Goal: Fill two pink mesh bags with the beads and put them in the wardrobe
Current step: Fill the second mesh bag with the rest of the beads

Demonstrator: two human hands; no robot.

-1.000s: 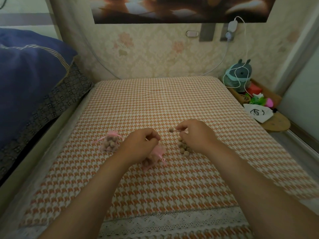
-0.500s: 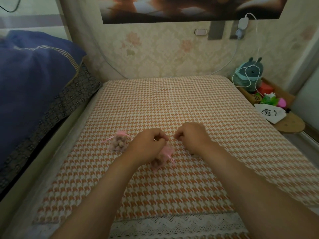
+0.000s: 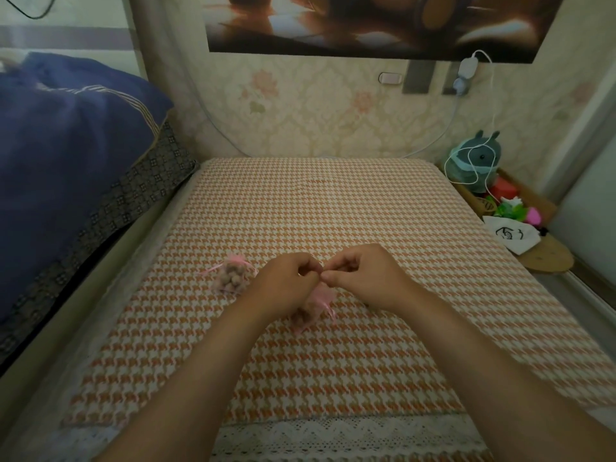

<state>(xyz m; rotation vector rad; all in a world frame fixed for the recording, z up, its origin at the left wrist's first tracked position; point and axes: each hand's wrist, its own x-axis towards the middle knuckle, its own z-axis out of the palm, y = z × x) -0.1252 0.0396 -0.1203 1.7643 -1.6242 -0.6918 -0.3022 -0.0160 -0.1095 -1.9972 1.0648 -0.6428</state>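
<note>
A filled pink mesh bag of brown beads lies on the houndstooth mattress, left of my hands. My left hand grips the mouth of a second pink mesh bag, which hangs below it partly filled with beads. My right hand has its thumb and forefinger pinched together right at that bag's mouth, touching my left fingertips. The bead it pinches is hidden by the fingers. The loose beads on the mattress are hidden behind my right hand.
A blue quilt is piled on the left. At the right edge stands a wooden side shelf with a teal plush toy, a white cable and small colourful items. The wallpapered wall closes the far side.
My right hand picked a bead from the loose pile and moved left to the bag's mouth. My left hand stayed on the bag. The camera view shifted slightly.
</note>
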